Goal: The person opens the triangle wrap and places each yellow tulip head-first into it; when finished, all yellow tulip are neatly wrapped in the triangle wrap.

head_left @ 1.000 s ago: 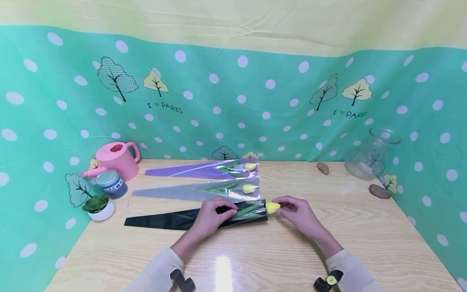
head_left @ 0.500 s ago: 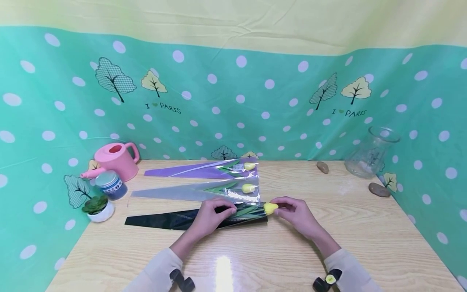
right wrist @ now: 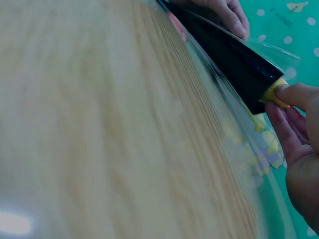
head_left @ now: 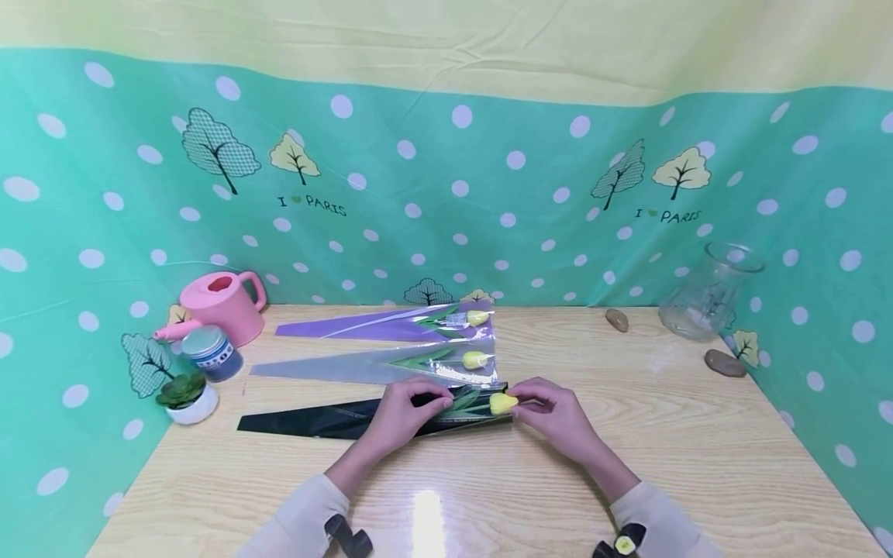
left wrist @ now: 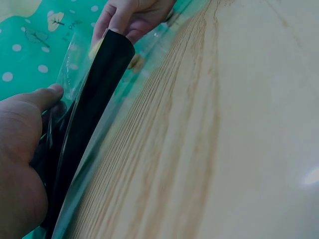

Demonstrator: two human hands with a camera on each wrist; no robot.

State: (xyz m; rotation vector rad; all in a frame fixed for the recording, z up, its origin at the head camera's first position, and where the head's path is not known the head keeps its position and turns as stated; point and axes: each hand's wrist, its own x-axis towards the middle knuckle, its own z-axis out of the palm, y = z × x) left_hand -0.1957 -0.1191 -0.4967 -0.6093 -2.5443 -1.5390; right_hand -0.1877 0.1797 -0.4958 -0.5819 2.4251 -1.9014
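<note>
A long tapered flower sleeve (head_left: 307, 419), black behind and clear in front, lies across the near part of the table, its wide mouth to the right. My left hand (head_left: 403, 412) grips the sleeve near the mouth, its thumb on the clear film in the left wrist view. Between the thumb and fingers of my right hand (head_left: 554, 415) is the yellow head of a tulip (head_left: 501, 404), right at the mouth. Its green leaves and stem run inside the sleeve. In the right wrist view the black back hides most of the tulip (right wrist: 274, 94).
Beyond lie a grey sleeve (head_left: 314, 370) and a purple sleeve (head_left: 342, 328), each with a yellow tulip. At the left stand a pink watering can (head_left: 233, 314), a blue jar (head_left: 216, 356) and a potted succulent (head_left: 188, 399). A glass vase (head_left: 705, 302) and two stones (head_left: 725, 363) are at the right.
My right hand has moved left with the tulip head, from outside the sleeve's mouth to within its edge. The left hand has kept its place on the sleeve.
</note>
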